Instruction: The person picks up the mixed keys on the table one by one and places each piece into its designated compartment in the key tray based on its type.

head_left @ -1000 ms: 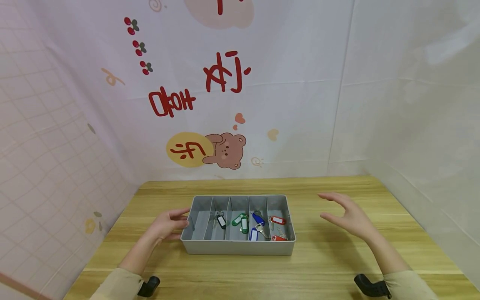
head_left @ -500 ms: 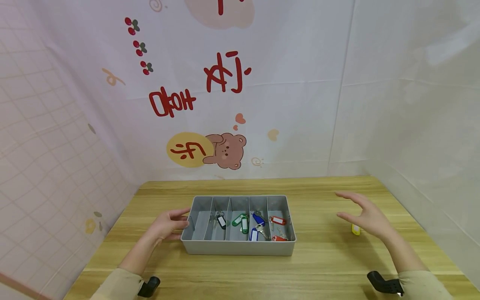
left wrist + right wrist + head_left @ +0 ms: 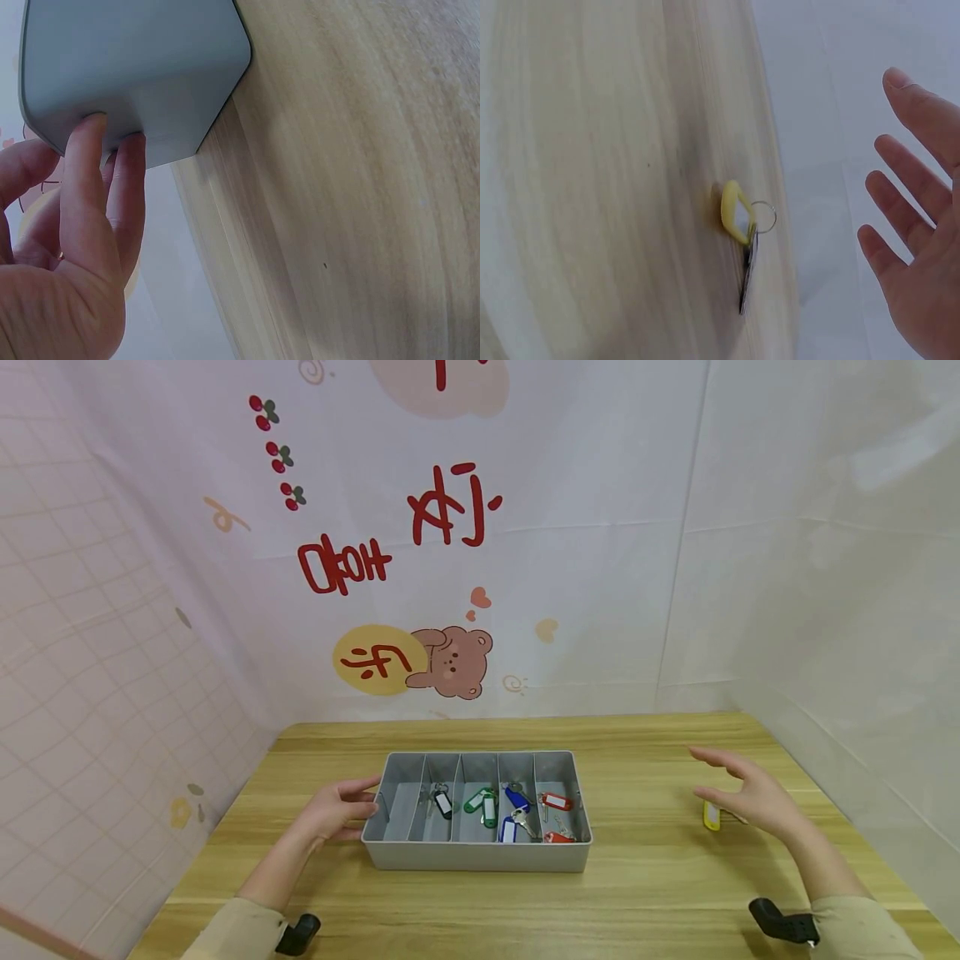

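A grey divided tray (image 3: 480, 856) stands on the wooden table with its compartments in a row. My left hand (image 3: 335, 810) rests at its left end; in the left wrist view the fingertips (image 3: 94, 124) touch the grey end wall. A key with a yellow tag (image 3: 711, 816) lies on the table at the right, its ring and blade visible in the right wrist view. Just over it hovers my right hand (image 3: 750, 789), thumb and fingers spread apart with nothing between them.
Inside the tray are keys with a black tag (image 3: 443, 803), green tags (image 3: 489, 810), blue tags (image 3: 516, 797) and red tags (image 3: 557, 801); the leftmost compartment shows bare grey. White printed cloth (image 3: 585, 527) hangs behind the table (image 3: 480, 914) and along both sides.
My right hand has moved right, away from the tray, uncovering the yellow-tagged key in the head view. My left hand and the tray have stayed in place.
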`<action>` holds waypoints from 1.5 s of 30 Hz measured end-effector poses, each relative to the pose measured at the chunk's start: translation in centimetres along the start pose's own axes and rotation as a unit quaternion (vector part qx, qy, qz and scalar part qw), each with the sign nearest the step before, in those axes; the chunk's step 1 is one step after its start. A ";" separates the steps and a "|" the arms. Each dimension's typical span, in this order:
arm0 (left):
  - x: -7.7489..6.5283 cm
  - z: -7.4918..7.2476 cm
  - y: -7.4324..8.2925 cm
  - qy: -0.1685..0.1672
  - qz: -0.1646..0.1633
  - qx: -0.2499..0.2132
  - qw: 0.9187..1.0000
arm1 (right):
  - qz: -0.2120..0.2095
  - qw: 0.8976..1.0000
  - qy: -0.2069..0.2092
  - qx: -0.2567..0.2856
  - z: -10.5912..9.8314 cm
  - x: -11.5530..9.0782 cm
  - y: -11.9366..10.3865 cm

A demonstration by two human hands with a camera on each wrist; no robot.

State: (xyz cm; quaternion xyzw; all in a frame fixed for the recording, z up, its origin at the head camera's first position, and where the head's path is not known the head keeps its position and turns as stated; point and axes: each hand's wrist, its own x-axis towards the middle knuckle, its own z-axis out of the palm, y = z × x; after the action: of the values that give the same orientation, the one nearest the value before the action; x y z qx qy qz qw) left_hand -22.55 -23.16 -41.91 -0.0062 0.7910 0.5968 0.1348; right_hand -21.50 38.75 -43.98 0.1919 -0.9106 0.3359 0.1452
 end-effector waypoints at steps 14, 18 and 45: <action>0.2 -0.1 -0.3 -0.005 0.003 0.004 1.000 | 0.049 0.998 -0.035 0.008 -0.6 -0.7 1.8; 0.0 0.1 -0.1 -0.001 -0.002 -0.002 1.000 | 0.059 0.997 -0.042 0.000 -0.7 -0.7 2.3; 0.0 -0.1 -0.2 -0.001 -0.007 -0.003 1.000 | 0.102 0.992 -0.063 -0.037 -0.4 -1.1 4.4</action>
State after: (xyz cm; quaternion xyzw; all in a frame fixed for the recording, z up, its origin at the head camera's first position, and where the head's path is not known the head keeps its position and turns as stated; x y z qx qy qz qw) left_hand -22.56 -23.28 -42.06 -0.0114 0.7887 0.5985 0.1401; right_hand -22.43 42.33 -46.58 0.1136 -0.9445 0.3026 0.0593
